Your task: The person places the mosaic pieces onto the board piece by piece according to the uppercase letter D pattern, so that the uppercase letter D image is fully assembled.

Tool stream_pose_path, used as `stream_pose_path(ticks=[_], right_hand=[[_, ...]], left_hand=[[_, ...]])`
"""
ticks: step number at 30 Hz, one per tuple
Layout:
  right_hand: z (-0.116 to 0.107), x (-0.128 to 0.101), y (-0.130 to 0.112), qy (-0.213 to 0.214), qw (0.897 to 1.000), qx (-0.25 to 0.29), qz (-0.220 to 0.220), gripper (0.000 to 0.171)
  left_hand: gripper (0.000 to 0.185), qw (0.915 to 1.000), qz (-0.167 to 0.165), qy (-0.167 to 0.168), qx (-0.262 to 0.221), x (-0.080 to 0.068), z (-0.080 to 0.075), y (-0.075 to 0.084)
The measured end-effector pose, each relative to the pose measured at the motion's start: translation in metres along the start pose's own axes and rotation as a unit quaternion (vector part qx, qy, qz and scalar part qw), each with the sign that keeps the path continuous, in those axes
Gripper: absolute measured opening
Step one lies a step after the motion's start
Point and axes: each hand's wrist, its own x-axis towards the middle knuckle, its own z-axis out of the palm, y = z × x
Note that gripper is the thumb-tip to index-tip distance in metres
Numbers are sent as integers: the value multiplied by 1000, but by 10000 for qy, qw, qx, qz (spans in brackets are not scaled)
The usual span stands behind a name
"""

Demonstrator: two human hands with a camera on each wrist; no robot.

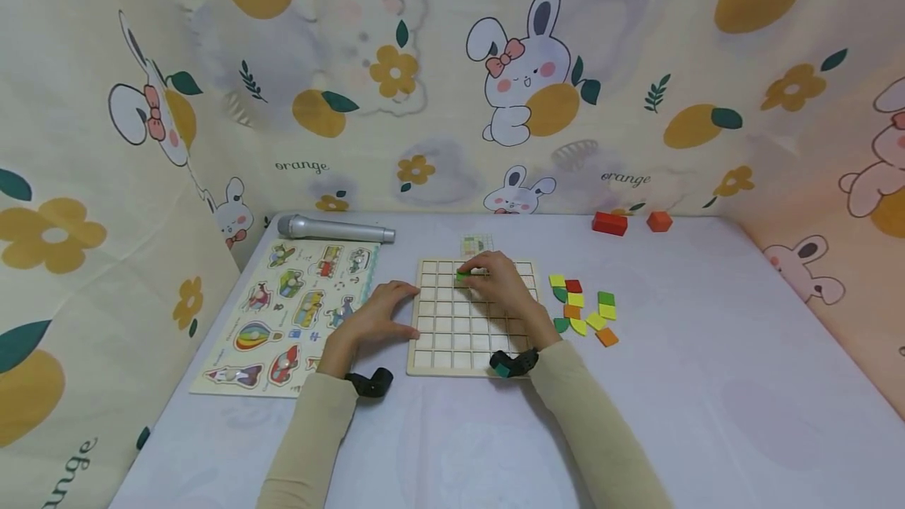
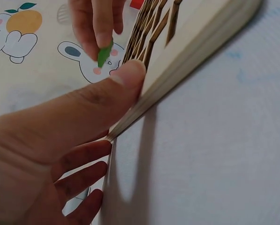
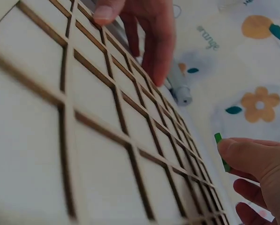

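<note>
A wooden grid board point(image 1: 442, 342) with square cells lies flat before me, its visible cells bare. Above its far rows my right hand point(image 1: 498, 283) pinches a small green tile point(image 1: 462, 276) between thumb and fingers. In the right wrist view the tile point(image 3: 225, 158) shows edge-on, held over the board's far side. My left hand point(image 1: 378, 314) rests at the board's left edge with fingers spread. The left thumb point(image 2: 128, 77) touches the rim in the left wrist view, the other fingers lying along the side.
Loose coloured tiles point(image 1: 575, 300) lie right of the board, and a small pattern card point(image 1: 477, 243) behind it. To the left are a picture puzzle board point(image 1: 243, 360) and a silver microphone point(image 1: 335, 229). A red block point(image 1: 610, 223) and an orange-red block point(image 1: 660, 221) stand at the back right.
</note>
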Motion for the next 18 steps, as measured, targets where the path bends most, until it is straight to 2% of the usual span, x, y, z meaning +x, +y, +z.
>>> stream_pose_path(ticks=[3,8,18], right_hand=[[10,4,-3,-38,9999,133,-4,11],[23,9,-7,134,9994,101,-289,9],[35,13,-4,355,9993,-71,-138,7]], left_hand=[[76,10000,-26,3,-46,0,0,0],[75,10000,-19,24,-72,-1,1,-1],[75,10000,-54,56,-48,-1,0,1]])
